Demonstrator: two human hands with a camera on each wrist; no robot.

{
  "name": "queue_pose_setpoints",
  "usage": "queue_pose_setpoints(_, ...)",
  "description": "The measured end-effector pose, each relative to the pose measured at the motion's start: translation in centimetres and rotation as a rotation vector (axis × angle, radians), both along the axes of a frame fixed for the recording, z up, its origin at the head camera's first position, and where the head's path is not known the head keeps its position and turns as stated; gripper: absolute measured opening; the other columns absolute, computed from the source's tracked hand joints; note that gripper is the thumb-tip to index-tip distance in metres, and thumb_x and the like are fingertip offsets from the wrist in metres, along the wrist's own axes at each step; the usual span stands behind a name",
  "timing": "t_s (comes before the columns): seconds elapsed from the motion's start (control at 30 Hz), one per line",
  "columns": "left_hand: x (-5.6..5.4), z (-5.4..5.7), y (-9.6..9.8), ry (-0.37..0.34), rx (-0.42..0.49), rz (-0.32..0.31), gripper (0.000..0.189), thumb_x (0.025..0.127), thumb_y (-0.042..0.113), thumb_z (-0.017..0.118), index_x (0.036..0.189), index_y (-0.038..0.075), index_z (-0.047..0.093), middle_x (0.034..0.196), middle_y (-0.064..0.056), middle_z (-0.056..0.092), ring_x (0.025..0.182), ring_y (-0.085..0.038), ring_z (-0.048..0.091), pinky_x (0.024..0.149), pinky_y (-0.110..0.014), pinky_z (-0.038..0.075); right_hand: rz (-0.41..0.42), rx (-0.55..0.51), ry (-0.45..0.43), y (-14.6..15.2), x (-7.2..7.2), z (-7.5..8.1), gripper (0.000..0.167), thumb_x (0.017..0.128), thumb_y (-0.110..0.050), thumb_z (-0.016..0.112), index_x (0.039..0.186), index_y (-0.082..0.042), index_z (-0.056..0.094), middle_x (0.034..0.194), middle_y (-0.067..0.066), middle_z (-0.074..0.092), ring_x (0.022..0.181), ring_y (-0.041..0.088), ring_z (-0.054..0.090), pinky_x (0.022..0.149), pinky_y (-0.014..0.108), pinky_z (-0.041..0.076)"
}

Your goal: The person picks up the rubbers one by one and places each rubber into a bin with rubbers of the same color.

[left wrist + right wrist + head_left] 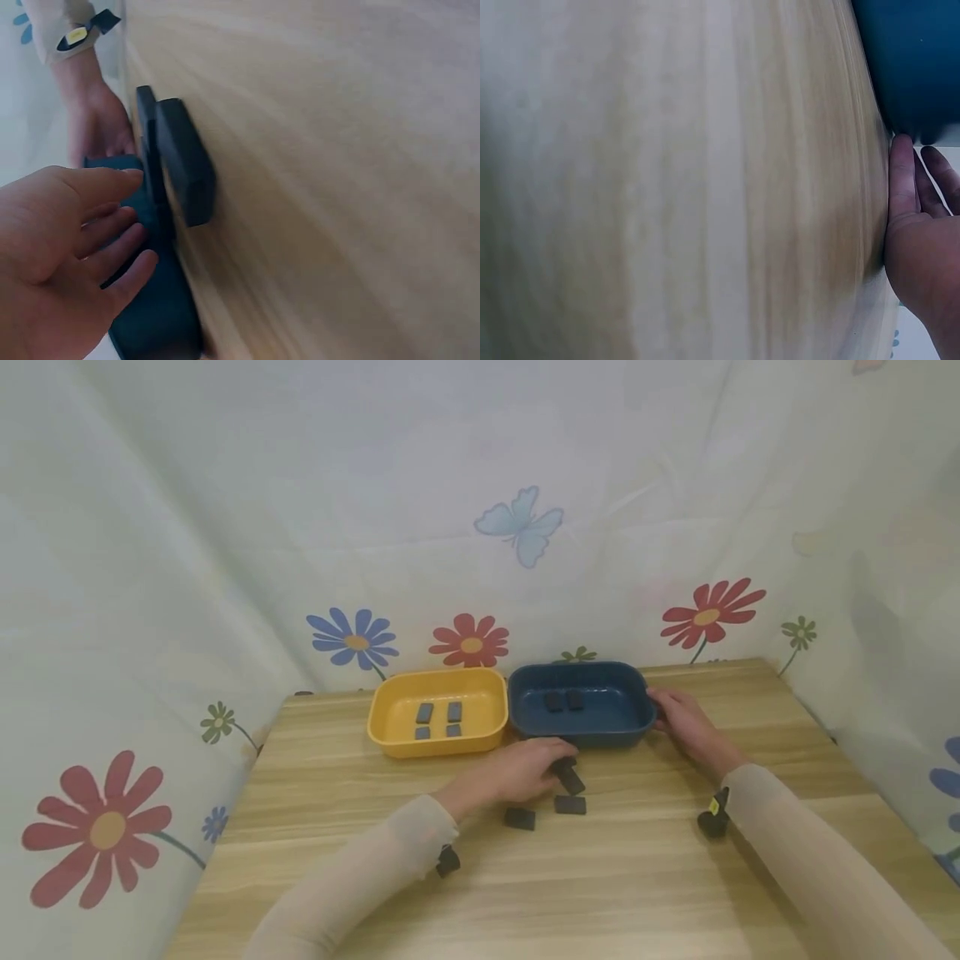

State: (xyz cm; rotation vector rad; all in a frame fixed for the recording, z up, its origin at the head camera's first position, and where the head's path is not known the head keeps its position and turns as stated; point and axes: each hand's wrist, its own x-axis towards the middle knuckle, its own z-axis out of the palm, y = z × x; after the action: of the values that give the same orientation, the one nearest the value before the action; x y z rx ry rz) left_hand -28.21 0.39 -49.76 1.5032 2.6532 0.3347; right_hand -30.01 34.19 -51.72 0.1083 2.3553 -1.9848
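Note:
My left hand (525,768) reaches in front of the blue bin (581,739), its fingertips beside a small dark rectangular block (562,763). The left wrist view shows the thumb and fingers of this hand (52,247) apart, with two dark blocks (186,161) just beyond the thumb tip. Another dark block (572,782) lies against the first, and two more, one block (570,805) and a second block (520,818), lie nearer on the table. My right hand (684,722) rests against the right end of the blue bin, its visible fingers (902,172) straight.
Left of the blue bin stands a yellow bin (437,747) with several dark blocks inside. Two dark blocks (574,700) lie in the blue bin. Both bins stand at the back of the wooden table (600,893), before a flower-printed curtain (420,460).

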Motion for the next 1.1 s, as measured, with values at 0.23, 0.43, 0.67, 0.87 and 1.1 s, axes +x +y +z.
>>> queue_pose_setpoints(0.23,0.2,-0.9,0.0,0.006,-0.016,0.014,0.045,0.103,0.013,0.065,0.148,0.010,0.059,0.149,-0.004,0.060,0.139,-0.019,0.054,0.120,-0.030,0.040,-0.002,0.001,0.019,0.1,0.1,-0.2,0.064,0.114,-0.040,0.047,0.148,0.015,0.045,0.125,0.006,0.062,0.102,0.001,0.062,0.089,0.018,0.057)
queue_pose_setpoints(0.43,0.5,-0.7,0.1,0.039,-0.034,0.052,0.043,0.104,0.020,0.068,0.145,0.012,0.062,0.143,-0.004,0.060,0.131,-0.019,0.057,0.115,-0.030,0.045,-0.004,-0.007,0.028,0.3,-0.2,-0.2,0.063,0.114,-0.039,0.049,0.147,0.014,0.046,0.125,0.005,0.063,0.102,0.001,0.062,0.089,0.018,0.057)
queue_pose_setpoints(0.67,1.0,-0.6,-0.3,0.043,-0.037,0.090,0.039,0.100,0.022,0.075,0.138,0.011,0.067,0.129,-0.004,0.061,0.114,-0.014,0.062,0.101,-0.027,0.054,0.008,0.027,0.002,0.3,-0.2,0.0,0.066,0.114,-0.043,0.044,0.151,0.011,0.044,0.146,0.022,0.052,0.108,0.004,0.059,0.090,0.017,0.056)
queue_pose_setpoints(0.87,0.8,-1.1,-0.8,-0.009,-0.004,0.117,0.040,0.098,0.025,0.080,0.135,0.013,0.071,0.123,-0.003,0.061,0.103,-0.011,0.061,0.092,-0.023,0.055,0.011,0.044,-0.006,0.1,-0.1,0.0,0.066,0.114,-0.044,0.043,0.151,0.011,0.043,0.152,0.028,0.047,0.110,0.004,0.058,0.091,0.016,0.055)
queue_pose_setpoints(1.1,0.5,-1.4,-1.1,-0.025,0.018,0.117,0.043,0.095,0.034,0.083,0.131,0.013,0.073,0.114,-0.001,0.058,0.091,-0.009,0.055,0.077,-0.020,0.050,0.004,0.026,0.001,0.1,0.0,-0.1,0.063,0.114,-0.040,0.045,0.149,0.013,0.045,0.134,0.015,0.060,0.104,0.002,0.060,0.089,0.017,0.056)
